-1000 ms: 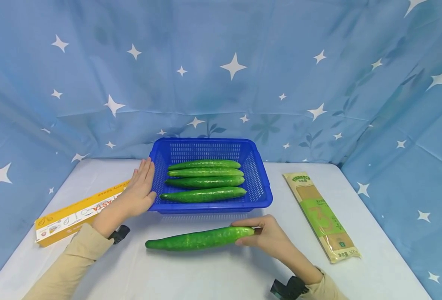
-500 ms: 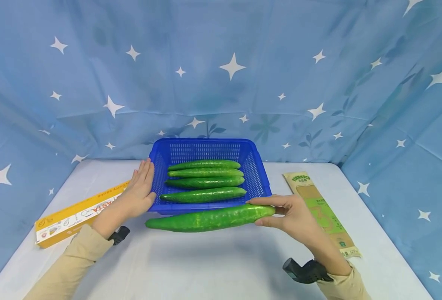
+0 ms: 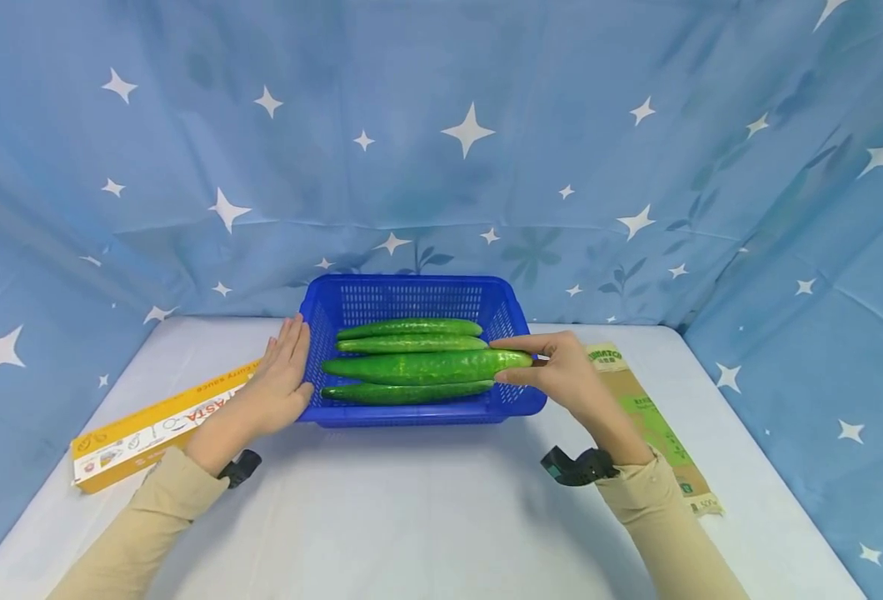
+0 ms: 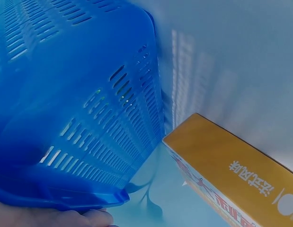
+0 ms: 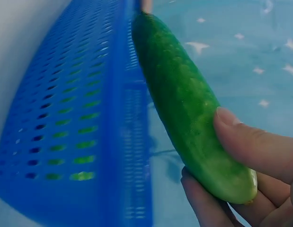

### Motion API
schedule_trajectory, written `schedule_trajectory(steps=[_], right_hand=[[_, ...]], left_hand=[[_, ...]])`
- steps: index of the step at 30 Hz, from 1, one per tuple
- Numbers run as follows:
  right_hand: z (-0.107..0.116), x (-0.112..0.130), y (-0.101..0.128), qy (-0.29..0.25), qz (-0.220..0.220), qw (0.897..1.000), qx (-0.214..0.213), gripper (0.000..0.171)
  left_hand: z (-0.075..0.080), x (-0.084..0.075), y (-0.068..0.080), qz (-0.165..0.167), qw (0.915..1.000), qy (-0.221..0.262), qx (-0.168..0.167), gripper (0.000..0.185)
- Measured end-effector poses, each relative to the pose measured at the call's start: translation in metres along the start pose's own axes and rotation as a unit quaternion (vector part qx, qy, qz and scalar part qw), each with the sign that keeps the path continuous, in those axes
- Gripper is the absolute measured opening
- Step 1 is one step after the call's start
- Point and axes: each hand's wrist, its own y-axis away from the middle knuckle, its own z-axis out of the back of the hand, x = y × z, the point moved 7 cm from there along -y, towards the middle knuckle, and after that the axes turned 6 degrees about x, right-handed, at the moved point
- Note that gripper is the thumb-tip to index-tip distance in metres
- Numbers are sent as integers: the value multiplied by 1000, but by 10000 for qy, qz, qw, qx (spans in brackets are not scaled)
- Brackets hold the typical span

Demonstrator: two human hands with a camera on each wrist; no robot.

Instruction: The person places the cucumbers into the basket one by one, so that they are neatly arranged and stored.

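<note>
My right hand (image 3: pixel 554 375) grips the right end of a long green cucumber (image 3: pixel 419 367) and holds it level above the blue slotted basket (image 3: pixel 516 325). The right wrist view shows the same cucumber (image 5: pixel 184 104) pinched between thumb and fingers beside the basket wall (image 5: pixel 80 118). Several more cucumbers (image 3: pixel 411 329) lie side by side inside the basket. My left hand (image 3: pixel 280 383) lies flat with straight fingers against the basket's left wall (image 4: pixel 89 118).
A yellow pasta box (image 3: pixel 149 429) lies on the white table left of the basket, also in the left wrist view (image 4: pixel 241 175). A long green and tan packet (image 3: pixel 659 425) lies to the right, partly under my right forearm. Blue star-print cloth surrounds the table.
My right hand has lifted the cucumber from the table in front of the basket and carried it away from me to above the basket. The left hand has stayed on the basket.
</note>
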Motion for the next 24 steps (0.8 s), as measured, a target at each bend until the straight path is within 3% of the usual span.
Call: schedule_trajectory(steps=[4,10,17,24], right_hand=[[-7,-16,-14,316,-253,9989,229,40],[-23,-26,-23,560,-41,9958,730,37],[-32,-30,-29,911,121,9923,828,34],[-41,-26,-34,2047,159,9767,619,28]], left_hand=[[0,1,-1,-12,10000,-20,-27,76],[-1,2,-1,-34,10000,-17,-58,77],[-1,0,-1,-39,10000,1,-49,77],[1,-1,0,-19,10000,60,-16,76]])
